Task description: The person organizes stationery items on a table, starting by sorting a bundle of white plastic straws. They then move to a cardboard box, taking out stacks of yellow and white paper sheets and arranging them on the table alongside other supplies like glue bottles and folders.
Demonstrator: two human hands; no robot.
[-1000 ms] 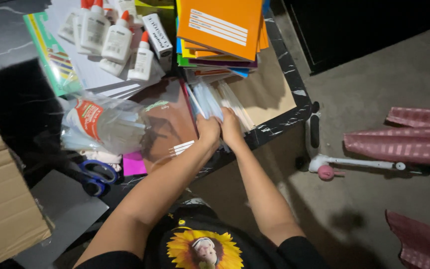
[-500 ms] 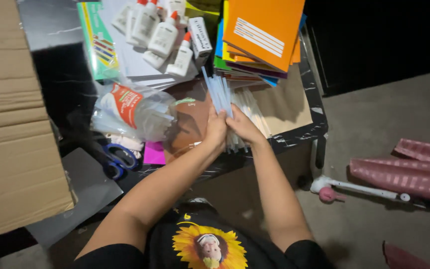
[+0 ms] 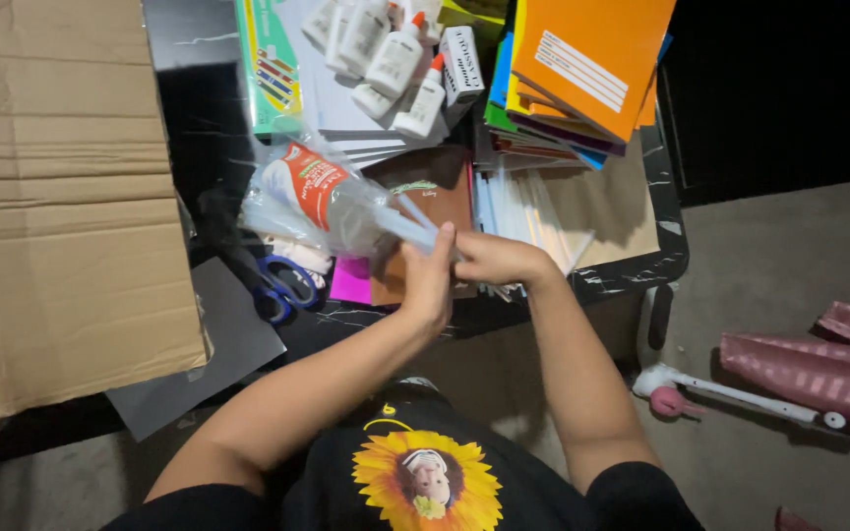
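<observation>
Dark glossy marbled tabletop (image 3: 204, 118), cluttered with stationery, over a grey floor. At 9 o'clock: large flattened brown cardboard sheet (image 3: 61, 197); beneath its lower right corner, grey card sheet (image 3: 213, 344). Blue-handled scissors (image 3: 282, 285) lie just beside it. Centre: clear crinkled plastic bag with red label (image 3: 312, 202), pale blue sticks (image 3: 410, 231) projecting from its right end. Left hand (image 3: 430, 280) closed on those sticks; right hand (image 3: 494, 261) closed on the same bundle, touching the left. At 12 o'clock: white glue bottles with orange caps (image 3: 391, 59). At 1 o'clock: stack of coloured paper, orange sheet uppermost (image 3: 582, 59). At 4 o'clock, on the floor: maroon rolls (image 3: 809, 369).
</observation>
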